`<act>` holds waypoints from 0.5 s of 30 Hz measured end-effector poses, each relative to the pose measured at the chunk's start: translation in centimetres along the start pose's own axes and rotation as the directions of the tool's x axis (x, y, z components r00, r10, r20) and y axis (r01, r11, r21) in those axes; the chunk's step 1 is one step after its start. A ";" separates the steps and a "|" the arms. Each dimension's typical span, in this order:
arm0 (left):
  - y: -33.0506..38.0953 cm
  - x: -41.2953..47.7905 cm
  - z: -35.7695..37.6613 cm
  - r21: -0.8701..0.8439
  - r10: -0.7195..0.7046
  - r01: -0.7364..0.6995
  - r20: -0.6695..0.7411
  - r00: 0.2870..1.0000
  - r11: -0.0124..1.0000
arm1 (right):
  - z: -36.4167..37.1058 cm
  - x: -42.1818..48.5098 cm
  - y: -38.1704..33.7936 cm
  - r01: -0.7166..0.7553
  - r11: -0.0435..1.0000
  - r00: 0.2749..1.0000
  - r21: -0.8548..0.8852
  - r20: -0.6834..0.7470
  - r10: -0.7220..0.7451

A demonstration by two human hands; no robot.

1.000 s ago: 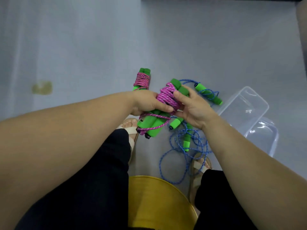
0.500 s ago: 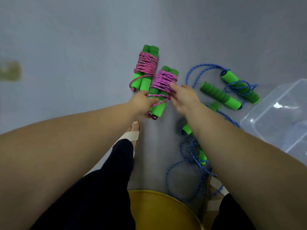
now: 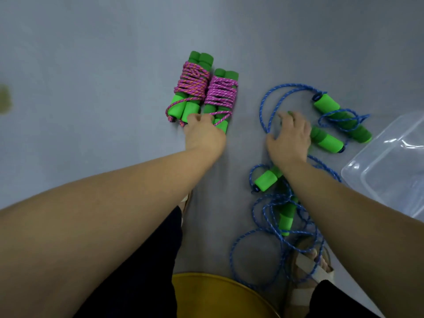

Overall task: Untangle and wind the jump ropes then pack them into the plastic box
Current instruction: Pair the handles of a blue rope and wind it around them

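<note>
the grey floor (image 3: 91, 65) held everything. the clear plastic box (image 3: 378, 161) sat at my far right, just beside the loose tangle of blue cord jump ropes with green foam handles (image 3: 285, 218). the two wound bundles of pink cord round green foam handles lay side by side, touching: the first (image 3: 192, 83) where it had been, the second (image 3: 221, 92) now set down on the floor instead of being held in both hands. my left hand (image 3: 204, 134) kept its fingertips on that bundle's near end; whether they pinched, i couldn't tell. my right hand (image 3: 289, 138) had crossed to the blue tangle, fingers spread over a handle.
</note>
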State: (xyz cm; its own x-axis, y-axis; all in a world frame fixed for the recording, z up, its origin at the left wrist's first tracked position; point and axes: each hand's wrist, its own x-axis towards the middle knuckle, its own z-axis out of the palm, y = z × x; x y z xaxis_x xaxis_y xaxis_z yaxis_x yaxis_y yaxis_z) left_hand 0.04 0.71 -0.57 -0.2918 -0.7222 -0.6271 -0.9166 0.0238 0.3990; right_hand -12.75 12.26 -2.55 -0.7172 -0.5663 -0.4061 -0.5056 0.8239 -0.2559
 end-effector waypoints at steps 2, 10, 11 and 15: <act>0.5 -0.8 0.7 0.131 0.110 -0.107 -0.015 0.994 0.986 | -0.8 0.8 2.6 -0.149 0.988 0.988 -0.046 0.029 0.151; 5.7 -2.9 5.4 -0.023 0.188 -0.189 0.267 0.945 0.982 | -0.9 1.1 5.4 -0.005 0.963 0.977 -0.271 0.204 0.062; 6.3 -3.0 5.5 -0.187 0.125 -0.073 0.284 0.951 0.980 | -1.0 0.7 5.0 0.040 0.991 0.984 -0.129 0.179 -0.017; 7.8 -3.2 4.6 -0.614 0.058 0.281 0.472 0.880 0.738 | -3.3 -0.9 2.6 0.153 0.884 0.970 0.441 0.103 -0.220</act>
State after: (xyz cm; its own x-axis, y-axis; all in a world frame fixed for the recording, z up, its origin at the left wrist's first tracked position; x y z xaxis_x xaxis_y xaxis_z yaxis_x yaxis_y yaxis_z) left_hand -7.47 6.37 1.52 -0.4388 -0.3081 -0.8441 -0.5902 -0.6096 0.5293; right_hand -14.98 14.85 0.07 -0.5353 -0.7282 -0.4281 -0.3453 0.6512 -0.6758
